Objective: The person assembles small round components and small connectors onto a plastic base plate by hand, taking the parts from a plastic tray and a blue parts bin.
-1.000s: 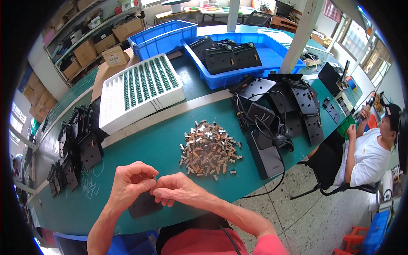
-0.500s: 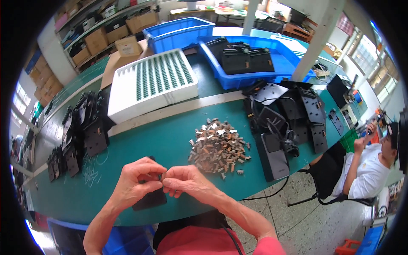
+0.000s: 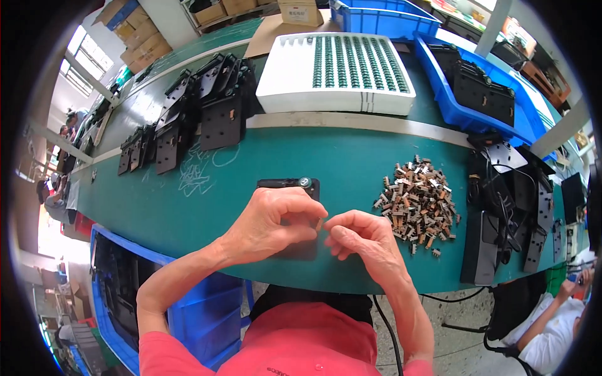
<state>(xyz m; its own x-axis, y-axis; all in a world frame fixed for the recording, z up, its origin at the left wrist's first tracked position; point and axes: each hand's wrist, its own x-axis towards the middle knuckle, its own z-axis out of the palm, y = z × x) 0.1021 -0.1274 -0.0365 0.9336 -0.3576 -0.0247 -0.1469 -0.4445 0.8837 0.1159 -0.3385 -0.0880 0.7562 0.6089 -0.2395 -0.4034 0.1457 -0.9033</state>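
Observation:
My left hand [image 3: 273,222] pinches a small brownish part [image 3: 319,224] between thumb and forefinger; it looks like the pieces in the pile. My right hand [image 3: 370,241] is just to its right, thumb and fingers curled together with the tips near that part; whether they hold anything is hidden. Under my left hand a black plate [image 3: 313,189] lies on the table, a round dark-green wheel [image 3: 305,182] at its top edge. My left hand covers much of it. Right of my hands is a heap of small metal-and-brown pin parts [image 3: 417,203].
A white foam tray [image 3: 291,72] with rows of green wheels stands behind. More black plates [image 3: 222,125] are stacked at the left. Black devices with cables [image 3: 483,250] and a blue bin [image 3: 448,103] are at the right. Another blue crate [image 3: 204,326] stands below the table edge; a person [image 3: 552,332] sits at far right.
The view has swung left, so the table things appear farther right. My hands have drawn slightly apart, and the small part now shows at my left fingertips.

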